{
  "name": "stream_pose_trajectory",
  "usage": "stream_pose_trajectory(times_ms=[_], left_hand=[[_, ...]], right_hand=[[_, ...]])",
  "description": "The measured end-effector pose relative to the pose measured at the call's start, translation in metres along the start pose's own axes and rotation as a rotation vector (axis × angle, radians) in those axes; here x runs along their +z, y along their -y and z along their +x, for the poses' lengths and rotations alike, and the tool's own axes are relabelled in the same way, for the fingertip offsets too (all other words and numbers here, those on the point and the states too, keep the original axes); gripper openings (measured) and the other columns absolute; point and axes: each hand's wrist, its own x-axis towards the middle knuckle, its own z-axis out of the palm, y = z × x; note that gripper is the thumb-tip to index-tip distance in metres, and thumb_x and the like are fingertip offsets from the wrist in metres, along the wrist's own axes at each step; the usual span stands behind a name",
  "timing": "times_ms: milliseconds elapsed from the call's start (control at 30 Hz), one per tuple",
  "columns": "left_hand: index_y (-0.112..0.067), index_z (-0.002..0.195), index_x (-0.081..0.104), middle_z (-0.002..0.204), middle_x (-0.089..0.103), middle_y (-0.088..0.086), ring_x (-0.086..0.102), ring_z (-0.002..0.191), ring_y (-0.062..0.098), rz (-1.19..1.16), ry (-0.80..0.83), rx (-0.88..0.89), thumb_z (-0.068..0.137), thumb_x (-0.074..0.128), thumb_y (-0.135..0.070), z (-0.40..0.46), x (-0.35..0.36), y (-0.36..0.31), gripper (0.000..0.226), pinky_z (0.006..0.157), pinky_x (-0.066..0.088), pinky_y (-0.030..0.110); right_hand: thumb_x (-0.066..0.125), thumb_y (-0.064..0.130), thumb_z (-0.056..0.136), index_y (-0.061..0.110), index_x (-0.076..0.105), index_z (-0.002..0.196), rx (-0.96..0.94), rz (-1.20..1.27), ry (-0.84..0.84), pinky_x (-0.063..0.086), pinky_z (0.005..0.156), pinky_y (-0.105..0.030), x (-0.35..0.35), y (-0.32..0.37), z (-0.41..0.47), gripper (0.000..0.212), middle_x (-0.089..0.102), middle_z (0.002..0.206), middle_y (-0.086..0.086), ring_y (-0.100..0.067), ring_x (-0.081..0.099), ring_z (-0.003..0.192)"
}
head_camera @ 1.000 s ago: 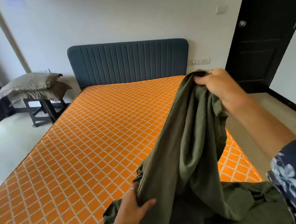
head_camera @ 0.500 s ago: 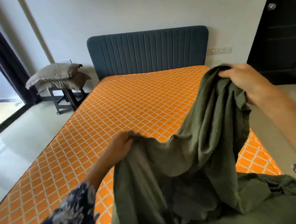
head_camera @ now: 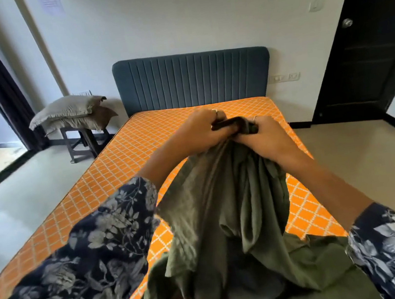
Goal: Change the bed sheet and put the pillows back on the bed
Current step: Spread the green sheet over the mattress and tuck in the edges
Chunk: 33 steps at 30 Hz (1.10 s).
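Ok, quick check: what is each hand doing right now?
Left hand: closed, gripping the bunched edge of the green bed sheet.
Right hand: closed, gripping the same sheet edge beside it.

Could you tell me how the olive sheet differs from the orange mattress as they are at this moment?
The olive sheet is plain, while the orange mattress has a white diamond pattern. The sheet is bunched and lifted, gripped by the left hand and right hand; the mattress lies flat and bare. The sheet covers only the near end.
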Motion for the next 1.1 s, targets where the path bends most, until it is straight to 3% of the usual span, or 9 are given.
stream_pose_trajectory(times_ms=[133, 233, 367, 433, 500, 633, 800, 1000, 1100], left_hand=[[-0.005, 0.084, 0.062, 0.06, 0.052, -0.004, 0.043, 0.059, 0.006, -0.147, -0.093, -0.094, 0.088, 0.067, -0.031, -0.038, 0.056, 0.022, 0.026, 0.052, 0.029, 0.018], [-0.004, 0.086, 0.064, 0.06, 0.053, 0.002, 0.045, 0.058, 0.007, -0.182, 0.04, -0.199, 0.087, 0.062, -0.04, -0.068, 0.085, 0.046, 0.036, 0.05, 0.028, 0.015], [-0.003, 0.081, 0.065, 0.058, 0.05, -0.001, 0.045, 0.051, 0.004, -0.098, 0.316, -0.342, 0.085, 0.047, -0.039, -0.083, 0.089, 0.078, 0.041, 0.054, 0.032, 0.022], [-0.009, 0.075, 0.062, 0.05, 0.05, -0.006, 0.048, 0.042, 0.001, -0.206, 0.131, -0.531, 0.091, 0.046, -0.012, -0.071, 0.072, 0.088, 0.023, 0.053, 0.039, 0.024], [-0.011, 0.073, 0.058, 0.051, 0.05, -0.002, 0.051, 0.049, 0.015, -0.25, -0.185, -0.655, 0.089, 0.04, 0.006, -0.049, 0.043, 0.091, 0.029, 0.049, 0.041, 0.026], [0.002, 0.091, 0.065, 0.076, 0.057, 0.009, 0.051, 0.069, 0.016, -0.242, -0.429, -0.439, 0.097, 0.046, -0.01, -0.003, -0.004, 0.047, 0.023, 0.063, 0.037, 0.031], [-0.008, 0.085, 0.056, 0.073, 0.052, 0.0, 0.044, 0.067, 0.006, -0.281, -0.097, -0.111, 0.101, 0.042, -0.008, 0.033, 0.014, -0.038, 0.021, 0.062, 0.034, 0.025], [-0.015, 0.091, 0.049, 0.079, 0.051, -0.002, 0.049, 0.075, 0.012, -0.57, 0.047, -0.282, 0.101, 0.042, -0.031, 0.028, 0.035, -0.056, 0.02, 0.071, 0.042, 0.034], [-0.011, 0.092, 0.052, 0.077, 0.051, -0.001, 0.048, 0.073, 0.012, -0.548, 0.142, -0.257, 0.101, 0.044, -0.034, 0.018, 0.043, -0.058, 0.026, 0.069, 0.04, 0.029]], right_hand=[[0.073, 0.024, 0.081, 0.026, 0.059, 0.066, 0.094, 0.031, -0.078, 0.045, 0.065, -0.025, -0.017, 0.007, 0.006, 0.021, 0.061, 0.071, 0.01, -0.002, 0.056, 0.066], [0.073, 0.021, 0.081, 0.028, 0.063, 0.07, 0.083, 0.059, -0.082, 0.046, 0.065, -0.021, -0.029, 0.009, 0.007, 0.017, 0.064, 0.073, 0.01, -0.003, 0.06, 0.07], [0.068, 0.008, 0.084, 0.026, 0.061, 0.066, 0.104, 0.163, -0.119, 0.041, 0.05, -0.007, -0.05, 0.003, 0.004, 0.027, 0.061, 0.066, 0.011, 0.01, 0.055, 0.05], [0.067, 0.008, 0.084, 0.025, 0.065, 0.071, 0.153, 0.214, -0.146, 0.047, 0.057, -0.009, -0.062, -0.004, 0.002, 0.022, 0.065, 0.073, 0.008, 0.006, 0.06, 0.058], [0.068, 0.012, 0.084, 0.023, 0.068, 0.08, 0.224, 0.276, -0.184, 0.054, 0.075, -0.023, -0.07, -0.014, 0.002, 0.011, 0.069, 0.083, 0.002, -0.009, 0.067, 0.077], [0.069, 0.019, 0.085, 0.013, 0.068, 0.094, 0.293, 0.479, -0.215, 0.056, 0.087, -0.04, -0.071, -0.01, 0.006, 0.011, 0.072, 0.092, -0.006, -0.022, 0.07, 0.087], [0.061, 0.007, 0.089, 0.016, 0.063, 0.092, 0.171, 0.481, -0.035, 0.053, 0.071, -0.025, -0.046, 0.013, 0.0, 0.009, 0.067, 0.085, -0.002, -0.011, 0.065, 0.074], [0.066, -0.008, 0.081, 0.003, 0.055, 0.117, 0.114, 0.651, 0.196, 0.055, 0.079, -0.028, -0.042, -0.001, -0.02, 0.04, 0.068, 0.094, -0.007, -0.017, 0.068, 0.087], [0.073, -0.003, 0.077, 0.015, 0.063, 0.103, 0.138, 0.516, 0.173, 0.056, 0.077, -0.028, -0.035, -0.013, -0.025, 0.034, 0.071, 0.089, -0.001, -0.013, 0.069, 0.084]])
